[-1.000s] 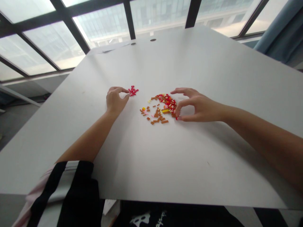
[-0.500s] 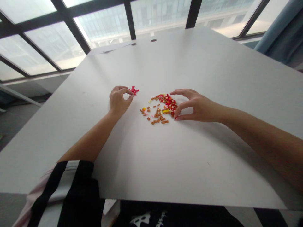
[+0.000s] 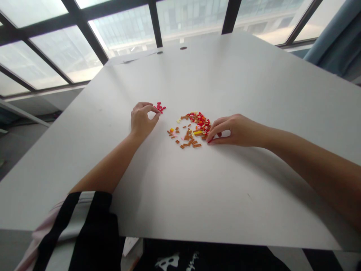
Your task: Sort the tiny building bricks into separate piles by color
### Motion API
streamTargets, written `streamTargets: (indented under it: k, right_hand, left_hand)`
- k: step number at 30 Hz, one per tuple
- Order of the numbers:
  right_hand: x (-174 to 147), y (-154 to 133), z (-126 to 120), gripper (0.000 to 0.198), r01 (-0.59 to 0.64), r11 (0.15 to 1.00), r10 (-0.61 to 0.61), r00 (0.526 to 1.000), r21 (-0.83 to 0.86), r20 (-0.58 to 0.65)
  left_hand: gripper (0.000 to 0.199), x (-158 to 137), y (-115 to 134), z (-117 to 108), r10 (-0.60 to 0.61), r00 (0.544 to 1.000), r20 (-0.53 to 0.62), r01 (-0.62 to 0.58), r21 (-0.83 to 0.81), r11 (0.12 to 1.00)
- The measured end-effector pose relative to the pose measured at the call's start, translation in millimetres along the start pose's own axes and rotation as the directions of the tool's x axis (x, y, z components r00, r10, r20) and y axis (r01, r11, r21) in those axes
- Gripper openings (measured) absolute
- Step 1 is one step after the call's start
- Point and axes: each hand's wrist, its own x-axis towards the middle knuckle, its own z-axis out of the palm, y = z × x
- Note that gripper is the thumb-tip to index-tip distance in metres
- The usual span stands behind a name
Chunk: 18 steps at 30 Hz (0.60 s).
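Note:
My left hand (image 3: 143, 121) rests at the left edge of a small group of red toy bricks (image 3: 160, 108), thumb and forefinger pinched together. Whether a piece sits between those fingertips is hidden. To the right lies a curved, loose pile of tiny building bricks (image 3: 199, 119) in red, orange, brown and cream. Brown bricks (image 3: 188, 135) and a yellow brick (image 3: 198, 133) are scattered along its lower side. At the pile's right end, my right hand (image 3: 235, 131) is closed in a pinch, with a small red brick (image 3: 209, 142) showing at its fingertips.
The bricks lie on a wide white table (image 3: 180, 188), its near edge close to my body. Two dark round holes (image 3: 183, 48) are at the far end. Framed windows (image 3: 124, 28) stand behind, and a blue-grey curtain (image 3: 332, 41) hangs at right.
My right hand's spread fingers have come together into a pinch beside the pile's right end. My left hand stays practically still by the red bricks.

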Motion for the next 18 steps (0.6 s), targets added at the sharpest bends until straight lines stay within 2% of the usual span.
streamTargets:
  k: [9,14,16,18]
  right_hand:
    - [1,-5,11,0.022,0.052,0.996,-0.057,0.996,-0.071,-0.063]
    - [4,-16,20,0.024,0.091,0.977,-0.123,0.980,-0.193,-0.159]
    - [5,-19,24,0.024,0.081,0.969,-0.131,0.970,-0.233,-0.206]
    - [6,-20,27,0.025,0.071,0.957,-0.140,0.962,-0.280,-0.236]
  left_hand:
    - [0.006,-1,3,-1,0.025,1.000,-0.009,-0.025,-0.008,1.000]
    - [0.007,0,19,-8,0.112,0.994,-0.006,-0.112,-0.022,0.993]
    - [0.007,-1,31,-12,0.172,0.984,0.040,-0.170,-0.035,0.985]
    - [0.007,-2,45,-16,0.253,0.957,0.144,-0.245,-0.074,0.967]
